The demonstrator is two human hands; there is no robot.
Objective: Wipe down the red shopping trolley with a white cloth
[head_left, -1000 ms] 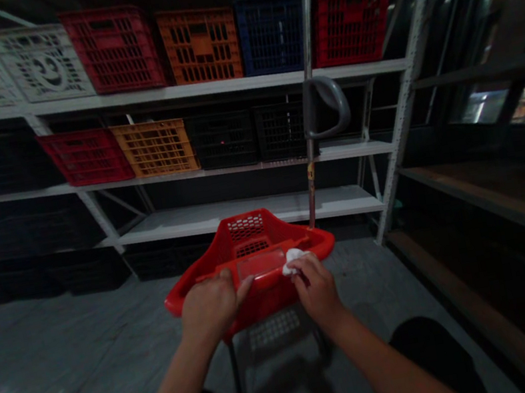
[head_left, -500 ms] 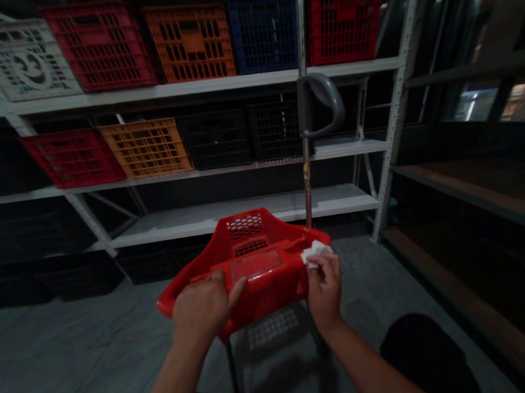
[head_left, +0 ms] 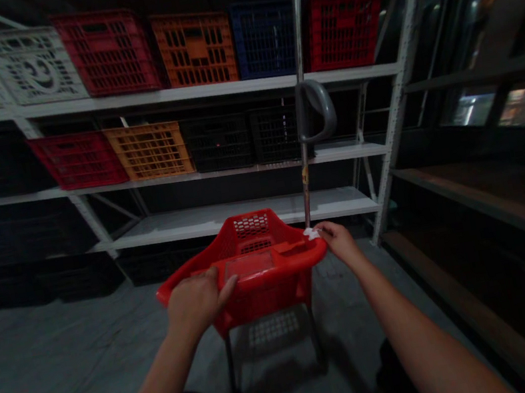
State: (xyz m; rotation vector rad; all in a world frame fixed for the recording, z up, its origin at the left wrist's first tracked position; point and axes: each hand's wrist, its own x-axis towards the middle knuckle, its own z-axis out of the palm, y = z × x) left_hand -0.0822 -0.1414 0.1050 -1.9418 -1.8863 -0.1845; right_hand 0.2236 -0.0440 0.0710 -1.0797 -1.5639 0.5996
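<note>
A small red plastic shopping cart (head_left: 265,297) stands on the floor in front of me, its handle side toward me. My left hand (head_left: 195,303) is wrapped over the left part of the handle, thumb lying along the top. At the cart's right rim, my right hand (head_left: 339,240) pinches a crumpled white tissue (head_left: 311,233) against the red plastic near the corner. A metal pole (head_left: 308,168) with a grey loop handle (head_left: 321,108) rises from that same corner. The pole's lower end is hidden by the cart.
White metal shelving (head_left: 245,212) spans the back, with red, orange, blue, white and black crates on it, such as an orange crate (head_left: 196,49). Along the right side runs a dark shelf unit (head_left: 477,206). My knees show at the bottom edge.
My right hand has moved up and away from me with the tissue, from the handle's right end to the rim corner. My left hand stays on the handle.
</note>
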